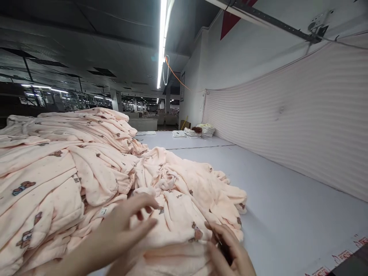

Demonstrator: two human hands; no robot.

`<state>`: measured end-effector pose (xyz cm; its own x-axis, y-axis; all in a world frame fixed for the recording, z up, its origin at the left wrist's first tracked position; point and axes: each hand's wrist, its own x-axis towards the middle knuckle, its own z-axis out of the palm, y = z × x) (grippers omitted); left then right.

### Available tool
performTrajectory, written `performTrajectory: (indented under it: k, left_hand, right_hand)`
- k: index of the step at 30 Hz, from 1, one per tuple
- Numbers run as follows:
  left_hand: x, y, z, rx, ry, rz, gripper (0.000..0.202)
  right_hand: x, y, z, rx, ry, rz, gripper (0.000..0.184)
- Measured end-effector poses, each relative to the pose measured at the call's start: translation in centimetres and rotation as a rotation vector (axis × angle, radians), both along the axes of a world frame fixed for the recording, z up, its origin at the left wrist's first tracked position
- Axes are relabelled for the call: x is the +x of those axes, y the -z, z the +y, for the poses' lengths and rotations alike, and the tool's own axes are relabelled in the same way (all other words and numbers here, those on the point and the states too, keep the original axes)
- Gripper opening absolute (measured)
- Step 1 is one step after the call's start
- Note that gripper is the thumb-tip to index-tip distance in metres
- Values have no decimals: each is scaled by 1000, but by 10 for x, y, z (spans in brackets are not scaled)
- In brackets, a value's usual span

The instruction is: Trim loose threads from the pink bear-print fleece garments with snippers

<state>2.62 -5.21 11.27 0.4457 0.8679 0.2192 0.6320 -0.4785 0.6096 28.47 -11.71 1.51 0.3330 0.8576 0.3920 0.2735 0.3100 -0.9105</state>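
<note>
Head view looks down on a loose peach fleece garment with small bear prints; it lies crumpled on the pale table, touching a tall stack of like garments on its left. The left hand lies over the near fold, fingers spread and lightly curled, gripping nothing; the right hand is closed round a small dark tool, too hidden to name, at the fold's right edge beside a bear print. By my judgement the work goes best if the left palm flattens and tensions the fleece, so the tool meets a single layer; keep its tip off the left fingertips; a white label shows on the stack.
</note>
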Motion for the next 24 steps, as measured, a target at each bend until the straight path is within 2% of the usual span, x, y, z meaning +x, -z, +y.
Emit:
performTrajectory:
  k: [3, 5, 7, 9, 11, 13, 16, 19, 24]
  left_hand:
    - [47, 7, -8, -117, 191, 57, 29]
    - [65, 21, -10, -217, 227, 37, 16]
    - [70, 34, -8, -387, 209, -88, 13]
    - [68, 44, -3, -621, 221, -317, 16]
    - [65, 50, 1, -836, 298, -560, 23]
    - [62, 52, 1, -978, 355, -720, 27]
    - [62, 52, -4, -1070, 385, -847, 28]
    - [63, 52, -9, -1119, 392, -931, 29]
    - [58, 52, -11, -1139, 419, -978, 28]
  right_hand:
    - [0, -2, 7, -46, -70, -282, 23]
    - [2, -4, 9, -82, -118, -320, 14]
    - [6, -6, 9, -78, -128, -283, 16]
    - [9, -8, 6, -21, -137, -286, 19]
    - [10, -7, 1, 65, -176, -350, 23]
    - [8, -2, -3, 133, -167, -406, 26]
    - [-1, 6, -4, 167, -64, -468, 27]
    - [-10, 10, 0, 172, -52, -490, 25]
    - [-1, 8, 2, 130, -37, -269, 28]
